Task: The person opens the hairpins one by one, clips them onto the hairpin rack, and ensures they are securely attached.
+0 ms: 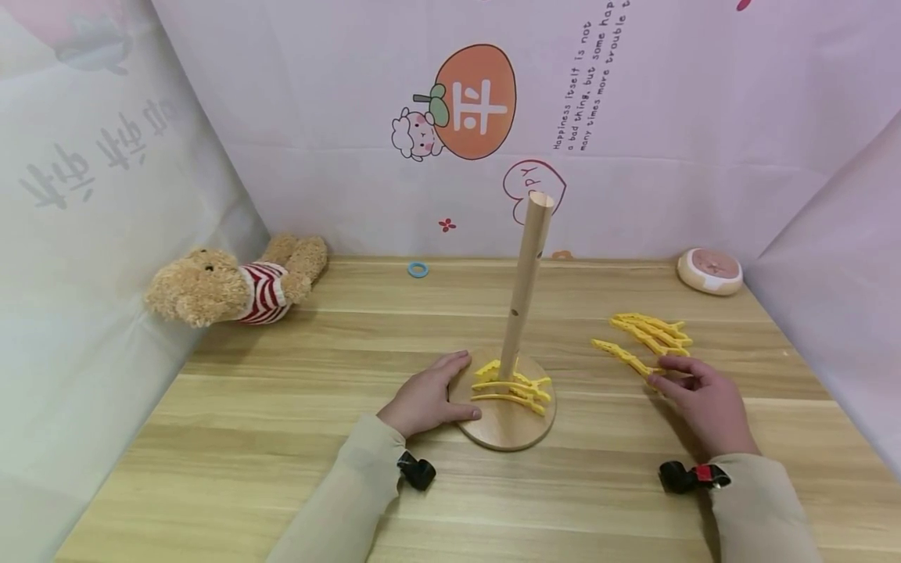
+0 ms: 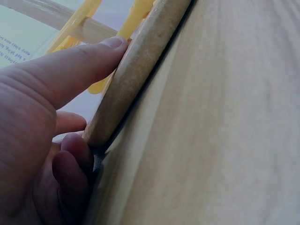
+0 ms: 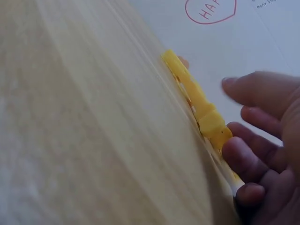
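My left hand (image 1: 427, 397) holds the round wooden base (image 1: 508, 435) of a stand by its left edge, thumb on top. In the left wrist view its other fingers curl at the rim. An upright wooden post (image 1: 522, 293) with small dark holes rises from the base. Several yellow hair clips (image 1: 514, 398) lie on the base around the post's foot. At the right, my right hand (image 1: 706, 403) reaches to the end of another yellow clip (image 3: 199, 101) on the table. Its thumb (image 3: 262, 91) stands apart from that clip, with the fingers close beside the clip's end.
More yellow clips (image 1: 651, 332) lie just beyond the right hand. A teddy bear (image 1: 204, 289) in a striped top lies at the back left. Near the back wall are a blue ring (image 1: 418, 270) and a round pink-and-cream object (image 1: 711, 271). Printed cloth walls surround the table.
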`<state>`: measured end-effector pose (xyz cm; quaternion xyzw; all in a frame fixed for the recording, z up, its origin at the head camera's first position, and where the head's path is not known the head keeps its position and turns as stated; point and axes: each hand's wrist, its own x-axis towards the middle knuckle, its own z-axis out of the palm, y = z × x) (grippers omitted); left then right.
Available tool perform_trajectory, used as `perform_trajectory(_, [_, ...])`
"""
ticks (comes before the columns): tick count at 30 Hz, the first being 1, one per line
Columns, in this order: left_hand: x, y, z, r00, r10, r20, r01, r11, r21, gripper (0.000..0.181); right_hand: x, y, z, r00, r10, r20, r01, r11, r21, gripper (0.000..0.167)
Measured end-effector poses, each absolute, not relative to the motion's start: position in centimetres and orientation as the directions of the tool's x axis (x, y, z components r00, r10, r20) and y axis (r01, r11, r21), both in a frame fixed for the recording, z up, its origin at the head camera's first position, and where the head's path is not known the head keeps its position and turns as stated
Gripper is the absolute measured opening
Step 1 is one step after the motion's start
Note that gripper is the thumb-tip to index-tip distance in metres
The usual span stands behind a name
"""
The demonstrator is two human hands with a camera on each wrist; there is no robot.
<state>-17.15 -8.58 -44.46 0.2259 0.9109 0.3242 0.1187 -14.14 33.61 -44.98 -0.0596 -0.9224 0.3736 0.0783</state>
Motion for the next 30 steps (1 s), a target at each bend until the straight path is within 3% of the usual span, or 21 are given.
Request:
perform_trajectory(12, [-17.1,-8.5,-44.4,-0.873,0.480,-0.086,0.319,0.695,0.644,0.092,-14.3,34.0,-44.4,-0.999,0.050,-0.018,0.051,0.805,-0.591,0.070])
perform_trajectory(16, [-17.1,-8.5,-44.4,-0.872,0.482,-0.087,0.316,0.690,0.651,0.092,-14.4,33.9,-44.4,-0.999,0.032,-0.010,0.032,0.814,-0.579,0.068])
perform_trajectory(25, [-17.0,-8.6,-44.3,-0.876,0.476,-0.084,0.310,0.686,0.658,0.092,-14.2,33.3,-45.1,-0.972,0.198,0.126,0.038,0.662,-0.749,0.053])
perform_trajectory(30, [-17.0,-8.6,-44.3,-0.873,0.482,-0.077,0.316,0.679,0.663,0.092,-14.1,32.4,-45.1,-0.966,0.196,0.166,-0.032,0.547,-0.836,0.050])
